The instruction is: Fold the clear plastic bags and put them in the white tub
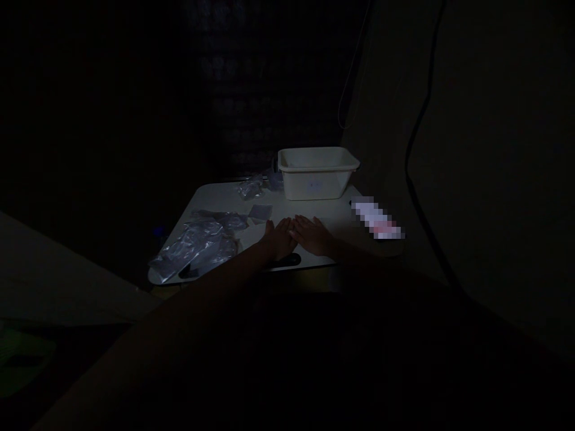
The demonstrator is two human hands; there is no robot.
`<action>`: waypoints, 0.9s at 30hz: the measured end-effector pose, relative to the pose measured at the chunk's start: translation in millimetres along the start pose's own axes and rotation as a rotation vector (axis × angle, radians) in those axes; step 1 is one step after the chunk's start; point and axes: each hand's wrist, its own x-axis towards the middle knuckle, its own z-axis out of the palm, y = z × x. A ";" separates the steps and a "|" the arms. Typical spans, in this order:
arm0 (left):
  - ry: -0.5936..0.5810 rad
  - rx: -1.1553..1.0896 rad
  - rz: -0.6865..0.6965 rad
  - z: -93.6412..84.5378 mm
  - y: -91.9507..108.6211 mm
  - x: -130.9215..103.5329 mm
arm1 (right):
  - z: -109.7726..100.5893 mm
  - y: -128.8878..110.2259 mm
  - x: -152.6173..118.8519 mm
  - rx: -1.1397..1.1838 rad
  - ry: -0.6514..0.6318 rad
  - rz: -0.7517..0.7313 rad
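Note:
Both my hands rest palm down near the front of a small white table [206, 194], fingertips meeting. My left hand [281, 239] lies flat with its fingers stretched out and the thumb raised a little. Beside it, my right hand [313, 236] is also flat, fingers extended toward the left one. A pale flat piece [251, 233] shows at the left hand's edge; the dim light hides what it is and whether anything lies under the palms. Crumpled clear plastic bags [197, 242] are spread to the left of my hands.
A white plastic tub [317, 182] stands at the back of the table. Another clear bag [251, 187] sits left of it. At the right lies a bright, blurred-out flat object [377, 220]. A dark cable [408, 161] hangs along the right wall.

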 end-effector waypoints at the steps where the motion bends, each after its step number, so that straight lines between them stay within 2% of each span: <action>1: -0.006 -0.001 0.001 0.5 -0.3 0.7 | -0.6 -0.2 -0.1 -0.003 -0.006 0.000; 11: -0.052 0.033 -0.047 0.1 -1.3 3.4 | -1.5 0.6 -2.7 -0.013 0.005 0.023; 27: -0.118 0.043 -0.057 -3.4 -2.3 4.6 | 1.8 28.9 -12.7 -0.035 0.058 0.147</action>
